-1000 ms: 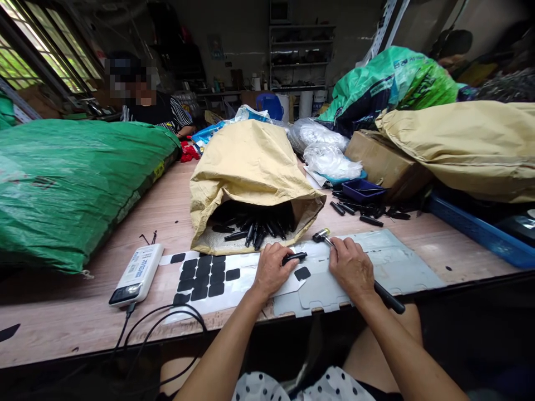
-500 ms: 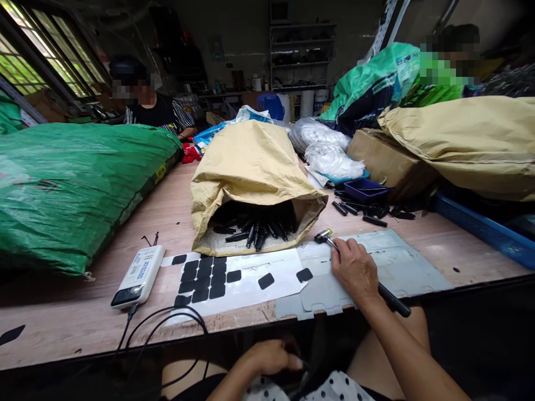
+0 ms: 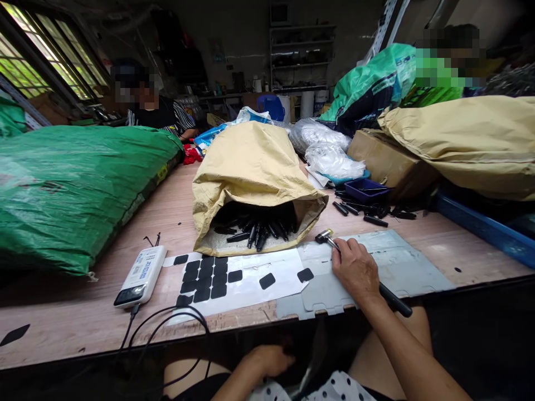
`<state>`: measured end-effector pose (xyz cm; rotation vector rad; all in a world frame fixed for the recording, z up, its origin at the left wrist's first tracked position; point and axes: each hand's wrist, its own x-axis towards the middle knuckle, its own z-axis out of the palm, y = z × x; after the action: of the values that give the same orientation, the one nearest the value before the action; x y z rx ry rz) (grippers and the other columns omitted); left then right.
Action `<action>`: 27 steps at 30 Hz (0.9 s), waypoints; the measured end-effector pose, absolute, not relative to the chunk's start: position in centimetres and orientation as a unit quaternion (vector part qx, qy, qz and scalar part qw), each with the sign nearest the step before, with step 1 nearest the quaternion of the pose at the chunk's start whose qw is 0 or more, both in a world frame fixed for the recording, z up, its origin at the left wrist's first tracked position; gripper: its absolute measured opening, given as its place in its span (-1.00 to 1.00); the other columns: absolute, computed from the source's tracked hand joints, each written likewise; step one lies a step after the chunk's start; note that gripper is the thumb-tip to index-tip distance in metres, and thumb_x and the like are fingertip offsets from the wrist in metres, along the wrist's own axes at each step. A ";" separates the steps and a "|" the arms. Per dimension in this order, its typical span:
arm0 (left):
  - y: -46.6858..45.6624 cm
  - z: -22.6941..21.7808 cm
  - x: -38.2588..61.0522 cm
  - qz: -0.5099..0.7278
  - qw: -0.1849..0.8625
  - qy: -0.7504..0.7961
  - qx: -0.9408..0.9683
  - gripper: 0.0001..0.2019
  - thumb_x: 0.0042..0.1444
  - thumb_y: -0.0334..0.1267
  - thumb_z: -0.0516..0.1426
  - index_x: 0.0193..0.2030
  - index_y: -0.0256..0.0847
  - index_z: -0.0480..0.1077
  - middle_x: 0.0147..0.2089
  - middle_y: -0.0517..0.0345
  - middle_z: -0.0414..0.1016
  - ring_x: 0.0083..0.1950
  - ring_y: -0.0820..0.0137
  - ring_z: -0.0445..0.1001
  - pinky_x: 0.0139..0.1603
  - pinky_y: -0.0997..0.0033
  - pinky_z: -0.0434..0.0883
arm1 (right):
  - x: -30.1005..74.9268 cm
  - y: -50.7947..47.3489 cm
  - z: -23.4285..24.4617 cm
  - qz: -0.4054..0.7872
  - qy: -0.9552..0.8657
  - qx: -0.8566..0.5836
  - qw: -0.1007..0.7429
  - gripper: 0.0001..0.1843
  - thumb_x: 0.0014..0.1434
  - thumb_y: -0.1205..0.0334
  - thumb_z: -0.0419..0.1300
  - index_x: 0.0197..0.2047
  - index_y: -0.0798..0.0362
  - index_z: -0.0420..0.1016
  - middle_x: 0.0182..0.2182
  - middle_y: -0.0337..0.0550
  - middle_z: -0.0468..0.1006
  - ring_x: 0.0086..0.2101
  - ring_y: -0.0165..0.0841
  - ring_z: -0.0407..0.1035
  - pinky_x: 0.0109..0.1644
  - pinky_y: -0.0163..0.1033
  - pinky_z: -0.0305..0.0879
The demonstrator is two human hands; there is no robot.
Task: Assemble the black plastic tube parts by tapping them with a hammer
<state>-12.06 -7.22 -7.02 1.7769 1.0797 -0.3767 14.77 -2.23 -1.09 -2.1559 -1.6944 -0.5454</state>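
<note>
My right hand (image 3: pixel 355 269) is closed round a small hammer (image 3: pixel 395 302). Its dark head, with a yellowish face at one end, rests on or just over the grey plastic sheet (image 3: pixel 401 262); the black handle sticks out behind my wrist. Under the table edge, above my lap, is my left hand (image 3: pixel 271 359); its fingers are dark and smeared. A pale, blurred strip (image 3: pixel 314 356) shows right of it, too unclear to name. Left of the hammer lies a white sheet (image 3: pixel 251 287) bearing several black rounded squares (image 3: pixel 267 281), one of them at its right edge.
A beige sack (image 3: pixel 254 161) gapes toward me with several black tubular pieces (image 3: pixel 261 236) inside. A white power bank (image 3: pixel 142 275) with a black cable stands left. Loose black pieces (image 3: pixel 375 221), a purple tray (image 3: pixel 365 190), a blue tray (image 3: pixel 485 228) and a green sack (image 3: pixel 83 189) surround the area.
My left hand has shifted slightly, and its fingertips are now darker and less distinct. A pale strip has appeared to its right. The hammer and my right hand stay in place.
</note>
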 end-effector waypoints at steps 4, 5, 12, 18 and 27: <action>-6.4 0.0 -12.1 -0.137 0.530 0.242 0.801 -0.60 0.11 0.01 0.28 0.09 0.02 0.58 -0.24 0.19 0.65 -0.22 0.26 0.58 -0.19 0.37 0.44 | 14.7 -2.3 -1.0 -0.192 -0.597 -0.761 0.166 -0.73 0.36 0.21 0.09 0.05 0.03 0.53 -0.22 -0.07 0.48 -0.22 -0.24 0.30 -0.22 -0.16 0.09; -5.4 2.1 -12.1 -0.094 0.546 0.224 0.802 -0.63 0.18 -0.01 0.23 0.10 0.00 0.57 -0.25 0.22 0.64 -0.26 0.33 0.56 -0.23 0.43 0.42 | 14.7 -2.3 -1.0 -0.192 -0.597 -0.761 0.166 -0.73 0.36 0.21 0.09 0.05 0.03 0.53 -0.22 -0.07 0.48 -0.22 -0.24 0.30 -0.22 -0.16 0.09; 5.0 5.8 -13.2 0.203 0.184 0.498 0.823 -0.65 0.33 -0.39 -0.01 0.11 -0.13 0.52 -0.02 0.03 0.53 0.00 0.25 0.47 0.03 0.28 0.39 | 14.8 -2.2 -1.1 -0.188 -0.598 -0.759 0.175 -0.73 0.36 0.22 0.09 0.04 0.05 0.53 -0.22 -0.07 0.48 -0.21 -0.24 0.29 -0.20 -0.16 0.10; 7.3 3.2 -13.1 0.092 0.096 0.461 0.877 -0.49 0.16 -0.59 0.00 0.06 -0.05 0.58 -0.10 0.03 0.45 -0.03 0.22 0.42 0.00 0.26 0.37 | 14.7 -2.1 -1.1 -0.183 -0.595 -0.764 0.170 -0.74 0.36 0.21 0.10 0.03 0.03 0.53 -0.22 -0.08 0.47 -0.20 -0.24 0.29 -0.20 -0.18 0.09; 4.6 3.8 -11.4 0.115 0.104 0.441 0.884 -0.81 0.20 -0.29 0.26 -0.05 -0.10 0.58 -0.06 0.05 0.44 0.01 0.19 0.38 0.04 0.19 0.34 | 14.7 -2.1 -1.1 -0.183 -0.595 -0.762 0.178 -0.74 0.35 0.22 0.10 0.04 0.04 0.51 -0.23 -0.09 0.46 -0.22 -0.26 0.28 -0.20 -0.19 0.07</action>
<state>-11.44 4.64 3.83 2.6076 1.3018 0.3390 14.73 -2.08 -1.14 -2.1546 -1.6840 -0.5176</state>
